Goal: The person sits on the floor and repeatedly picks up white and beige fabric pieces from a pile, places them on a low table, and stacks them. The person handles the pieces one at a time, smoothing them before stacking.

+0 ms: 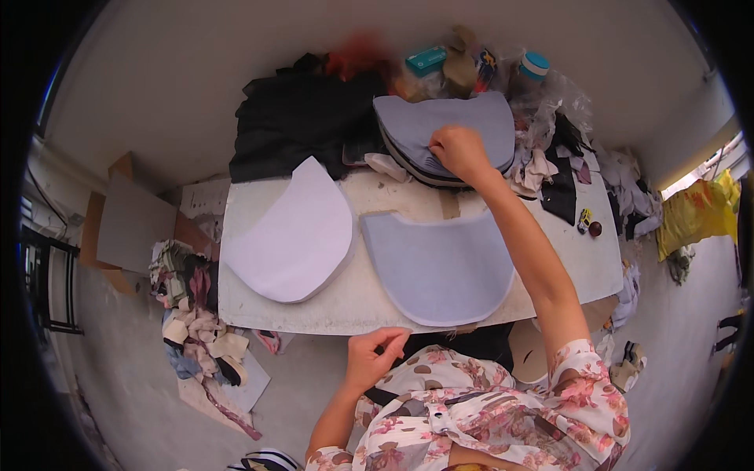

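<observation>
My right hand reaches over a stack of curved grey-blue fabric pieces at the back of the table. Its fingers are closed on the top fabric piece, which wrinkles beside them. Near the table's front edge, my left hand is loosely curled, with nothing visible in it. A single grey-blue fabric piece with a pale rim lies flat in front of the stack, partly under my right forearm. To its left sits a thick stack of white curved pieces, pointed at two corners.
Black fabric lies folded at the back left. Plastic bags, scraps and a jar with a blue lid crowd the back right. A dark round object sits on the white table. Scraps and a cardboard box are at left.
</observation>
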Motion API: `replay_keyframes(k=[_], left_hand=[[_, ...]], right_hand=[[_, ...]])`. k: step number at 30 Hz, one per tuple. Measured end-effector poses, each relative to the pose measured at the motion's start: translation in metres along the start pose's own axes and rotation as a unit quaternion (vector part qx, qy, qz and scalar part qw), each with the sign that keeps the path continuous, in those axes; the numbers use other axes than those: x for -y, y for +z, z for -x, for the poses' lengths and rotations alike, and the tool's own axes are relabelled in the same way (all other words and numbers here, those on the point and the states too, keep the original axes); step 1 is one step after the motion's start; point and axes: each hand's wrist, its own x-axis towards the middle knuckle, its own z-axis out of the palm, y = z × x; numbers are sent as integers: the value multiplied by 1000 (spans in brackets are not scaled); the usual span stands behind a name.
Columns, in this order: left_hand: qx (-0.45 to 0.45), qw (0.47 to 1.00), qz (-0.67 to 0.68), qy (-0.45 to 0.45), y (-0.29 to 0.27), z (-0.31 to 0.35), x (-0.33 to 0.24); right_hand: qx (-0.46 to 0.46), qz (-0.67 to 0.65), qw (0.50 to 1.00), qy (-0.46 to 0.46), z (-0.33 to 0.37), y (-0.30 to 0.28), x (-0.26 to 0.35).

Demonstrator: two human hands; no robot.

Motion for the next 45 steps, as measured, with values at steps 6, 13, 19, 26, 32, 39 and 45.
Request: replay_keyframes(k=[6,13,19,26,32,39,45], left_hand=[[-44,943,330,-19,10,-133,-26],[-49,896,428,-108,22,-255,-39],[-212,954,152,146,16,-274,-33],[-222,932,-71,277,21,-229,-90],[-270,914,28,302,-6,-211,-95],[-222,922,163,271,-25,-179,-104],[-175,920,239,256,-27,-159,-101]], right_hand=[[-24,-20,999,-23,4,-10,0],[59,-89,989,-98,48,-53,36],[-83,-109,981,-134,42,-60,41],[104,-76,979,-157,-5,-60,0],[37,-15,995,-95,29,-119,-43],[-17,-451,889,73,73,-162,-47],[-93,-567,815,76,109,-157,-18]])
